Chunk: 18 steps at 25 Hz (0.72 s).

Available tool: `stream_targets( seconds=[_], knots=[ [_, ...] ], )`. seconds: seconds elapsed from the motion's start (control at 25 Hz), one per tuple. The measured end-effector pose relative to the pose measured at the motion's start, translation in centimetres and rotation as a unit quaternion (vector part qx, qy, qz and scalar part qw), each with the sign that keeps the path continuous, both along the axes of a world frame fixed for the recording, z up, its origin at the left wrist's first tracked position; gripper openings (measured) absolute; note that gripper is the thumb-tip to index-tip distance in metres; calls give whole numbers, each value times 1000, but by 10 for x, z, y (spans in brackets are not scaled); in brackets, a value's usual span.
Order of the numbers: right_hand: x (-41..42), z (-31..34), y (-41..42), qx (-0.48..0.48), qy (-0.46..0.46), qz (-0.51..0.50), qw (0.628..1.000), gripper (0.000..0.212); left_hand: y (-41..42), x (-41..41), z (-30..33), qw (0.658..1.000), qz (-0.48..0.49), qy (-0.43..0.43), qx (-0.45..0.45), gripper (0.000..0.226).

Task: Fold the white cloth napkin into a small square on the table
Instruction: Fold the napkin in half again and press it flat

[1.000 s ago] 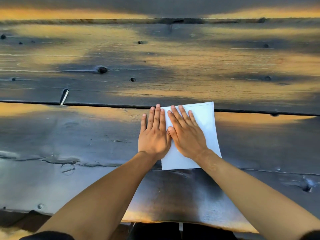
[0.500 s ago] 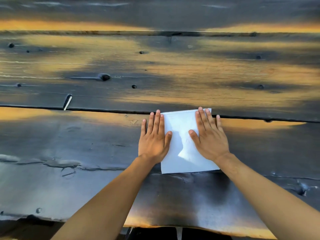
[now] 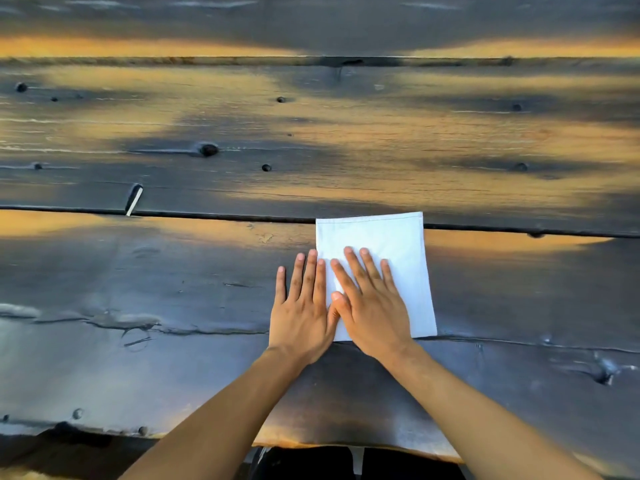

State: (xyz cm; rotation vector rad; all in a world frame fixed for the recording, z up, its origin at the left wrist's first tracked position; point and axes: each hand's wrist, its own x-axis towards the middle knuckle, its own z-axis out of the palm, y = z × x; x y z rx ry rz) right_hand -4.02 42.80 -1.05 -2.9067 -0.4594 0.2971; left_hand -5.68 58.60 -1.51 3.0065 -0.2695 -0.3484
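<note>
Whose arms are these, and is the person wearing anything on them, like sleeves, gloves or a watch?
They are a person's own two bare arms. The left hand and right hand wear no gloves, rings or watch, and no sleeves cover the forearms as far as the picture shows.

White napkin, dark knotted table

bare table all round napkin, no obstacles nearby

Both flat: right hand pressing folded napkin, left hand at its left edge, on table.
</note>
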Motion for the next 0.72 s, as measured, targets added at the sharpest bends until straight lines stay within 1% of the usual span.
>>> stream_targets(
  seconds=[0.12,0.24,0.4,0.48,0.56,0.64,0.72],
  knots=[
    [-2,-4,-45,-48,-7,7,999,68,0,2,-2,1000,-5,3,-1,75],
    [-7,-1,-79,-61,11,-46,997,77,0,1,-2,1000,-2,6,5,77],
    [-5,11,-70,-116,27,-97,988,79,-2,1,2,1000,-2,12,3,77],
    [-3,18,-50,-100,9,-97,990,74,-2,0,2,1000,-4,13,6,77],
    [-5,17,-22,-50,-6,-47,998,68,-1,1,1,1000,-7,14,5,76],
    [-10,12,1,-13,16,3,1000,64,0,1,0,1000,-12,10,11,74],
    [-12,5,0,-11,27,11,1000,63,1,1,-1,1000,-18,2,11,75]
  ],
)
